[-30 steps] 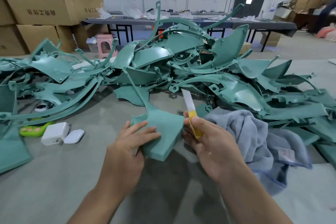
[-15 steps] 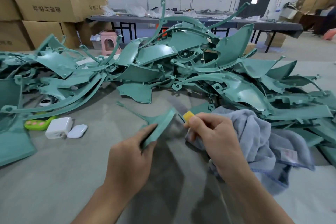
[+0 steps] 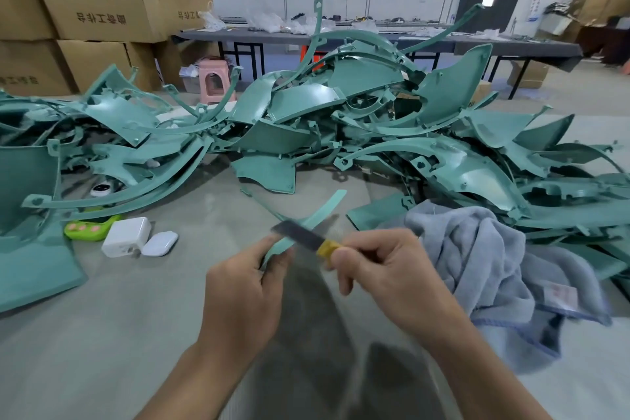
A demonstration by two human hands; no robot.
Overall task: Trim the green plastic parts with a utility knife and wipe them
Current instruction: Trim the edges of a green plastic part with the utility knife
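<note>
My left hand (image 3: 243, 293) grips a thin green plastic part (image 3: 324, 211), seen edge-on, its tip slanting up to the right. In my right hand (image 3: 385, 269) is a yellow-handled utility knife (image 3: 306, 237). Its grey blade points left and lies across the part just above my left fingers. A big heap of green plastic parts (image 3: 341, 119) covers the far half of the table. A grey-blue towel (image 3: 477, 256) lies crumpled right of my right hand.
On the grey table (image 3: 102, 334), left of my hands, lie a white charger block (image 3: 126, 237), a white earbud case (image 3: 160, 243) and a lime green toy (image 3: 90, 227). Cardboard boxes (image 3: 95, 7) stand stacked at the back left. A long dark table (image 3: 375, 37) stands behind the heap.
My left hand turned the green part from flat-on to edge-on. The knife swung from pointing up to lying sideways, blade leftwards across the part.
</note>
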